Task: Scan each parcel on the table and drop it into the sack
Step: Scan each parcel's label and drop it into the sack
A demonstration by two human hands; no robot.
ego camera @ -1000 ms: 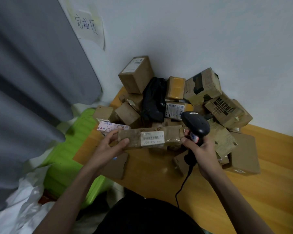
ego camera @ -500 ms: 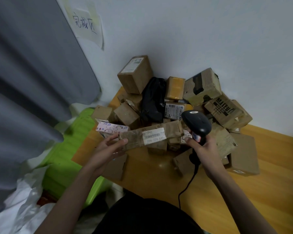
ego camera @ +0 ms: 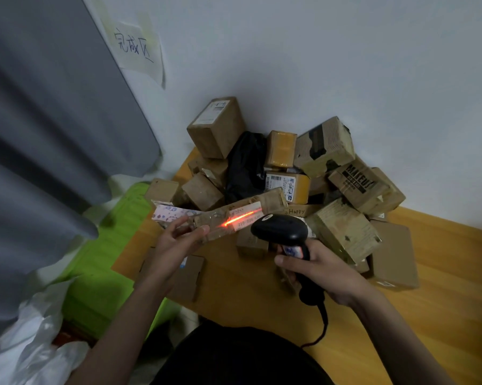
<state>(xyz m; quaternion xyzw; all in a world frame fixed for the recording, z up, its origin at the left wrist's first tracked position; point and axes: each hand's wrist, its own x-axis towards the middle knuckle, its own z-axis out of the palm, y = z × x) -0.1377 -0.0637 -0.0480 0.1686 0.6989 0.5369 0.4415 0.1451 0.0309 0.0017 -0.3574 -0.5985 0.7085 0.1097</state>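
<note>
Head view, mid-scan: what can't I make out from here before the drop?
- Label on the long parcel: print too small, washed out by the red scan line.
- Sack: white plastic at the bottom left is cut off by the frame edge; its opening is not visible.
- Scanner window: faces away, hidden by its own head.
- Lower parcels in the pile: buried under others.
- Right hand fingers: mostly wrapped behind the handle.
</note>
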